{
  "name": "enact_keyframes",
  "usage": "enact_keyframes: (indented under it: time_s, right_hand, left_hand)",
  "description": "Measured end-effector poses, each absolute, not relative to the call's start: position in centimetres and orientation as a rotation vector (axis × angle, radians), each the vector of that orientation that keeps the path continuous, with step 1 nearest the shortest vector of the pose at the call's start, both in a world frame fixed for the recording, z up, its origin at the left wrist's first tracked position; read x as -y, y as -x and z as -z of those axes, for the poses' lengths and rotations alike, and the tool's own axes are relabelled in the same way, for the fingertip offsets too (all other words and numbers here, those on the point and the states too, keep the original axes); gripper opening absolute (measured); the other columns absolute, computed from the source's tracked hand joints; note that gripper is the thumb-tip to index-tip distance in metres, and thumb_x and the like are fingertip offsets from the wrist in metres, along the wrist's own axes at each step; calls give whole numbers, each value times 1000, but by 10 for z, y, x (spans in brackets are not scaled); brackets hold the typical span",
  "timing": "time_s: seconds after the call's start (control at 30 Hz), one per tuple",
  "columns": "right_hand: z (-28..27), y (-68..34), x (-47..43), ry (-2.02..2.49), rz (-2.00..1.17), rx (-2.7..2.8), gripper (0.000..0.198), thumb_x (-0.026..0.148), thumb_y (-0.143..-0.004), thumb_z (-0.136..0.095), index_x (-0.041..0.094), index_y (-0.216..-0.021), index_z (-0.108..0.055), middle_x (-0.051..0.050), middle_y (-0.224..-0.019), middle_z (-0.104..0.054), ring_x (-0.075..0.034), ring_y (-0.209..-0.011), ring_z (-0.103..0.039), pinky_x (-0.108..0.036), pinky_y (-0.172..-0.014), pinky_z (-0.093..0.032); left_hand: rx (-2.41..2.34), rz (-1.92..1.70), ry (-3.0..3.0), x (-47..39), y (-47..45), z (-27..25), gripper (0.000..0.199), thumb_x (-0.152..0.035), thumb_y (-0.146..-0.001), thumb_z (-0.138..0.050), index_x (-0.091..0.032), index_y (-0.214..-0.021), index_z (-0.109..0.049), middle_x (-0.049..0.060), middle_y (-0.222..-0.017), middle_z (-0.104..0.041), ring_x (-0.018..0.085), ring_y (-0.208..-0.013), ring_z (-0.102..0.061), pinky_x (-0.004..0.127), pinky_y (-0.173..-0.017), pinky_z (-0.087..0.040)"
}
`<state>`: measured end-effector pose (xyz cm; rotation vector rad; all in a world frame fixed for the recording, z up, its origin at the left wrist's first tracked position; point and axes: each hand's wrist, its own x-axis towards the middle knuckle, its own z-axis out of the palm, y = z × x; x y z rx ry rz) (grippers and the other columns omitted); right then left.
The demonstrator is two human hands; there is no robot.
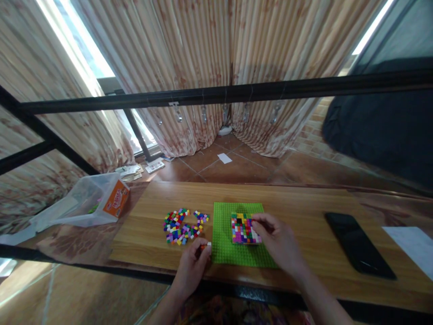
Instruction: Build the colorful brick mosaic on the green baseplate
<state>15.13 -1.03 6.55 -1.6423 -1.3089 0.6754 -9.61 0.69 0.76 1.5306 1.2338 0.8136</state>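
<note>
A green studded baseplate [226, 234] lies on a wooden board [304, 212]. On it sits a square patch of small multicoloured bricks [244, 229]. My right hand [279, 241] rests at the patch's right edge, fingertips touching its bricks. My left hand [193, 266] is at the baseplate's near left corner, pinching a small orange brick [204, 246] between thumb and fingers. A loose pile of small coloured bricks [181, 225] lies on the board just left of the baseplate.
A clear plastic tub [84, 203] with an orange label lies at the left. A black phone [358, 243] lies right of the baseplate, and white paper [411, 243] at the far right. A black metal frame bar [216, 95] crosses above; curtains hang behind.
</note>
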Motion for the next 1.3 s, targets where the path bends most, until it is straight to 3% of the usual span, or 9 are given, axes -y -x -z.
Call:
enact_keyframes:
  time_s: [0.13, 0.53, 0.97, 1.3]
  right_hand:
    - [-61, -153, -8, 1680, -481, 1465, 31, 34, -89, -49, 21, -108, -69, -6, -97, -70, -19, -85, -65, -33, -79, -51]
    - [-35, -144, -24, 1674, -246, 1685, 19, 28, -89, -54, 23, -92, -72, -5, -93, -71, -22, -90, -61, -40, -86, -47]
    - [-38, -152, -12, 1688, -336, 1650, 21, 36, -87, -57, 27, -94, -74, -5, -99, -69, -22, -95, -60, -41, -88, -47]
    - [-49, -154, -19, 1699, -336, 1845, 20, 30, -87, -57, 24, -95, -74, -6, -98, -68, -23, -94, -58, -41, -88, -46]
  left_hand:
    - [-1239, -795, -1582, -6, 97, -5, 28, -43, -91, -51, -17, -83, -58, -1, -69, -52, 13, -65, -48, 22, -61, -39]
    - [-1255, -779, -1663, -3, 95, -9, 27, -41, -93, -48, -18, -84, -58, -1, -69, -52, 13, -65, -47, 23, -60, -38]
    - [-1251, -751, -1696, -3, 96, -12, 29, -43, -93, -47, -18, -85, -59, 0, -70, -54, 14, -66, -49, 24, -62, -38]
    - [-1242, -765, -1670, -4, 95, -14, 27, -41, -92, -49, -18, -84, -60, 1, -70, -56, 14, -67, -50, 23, -62, -40]
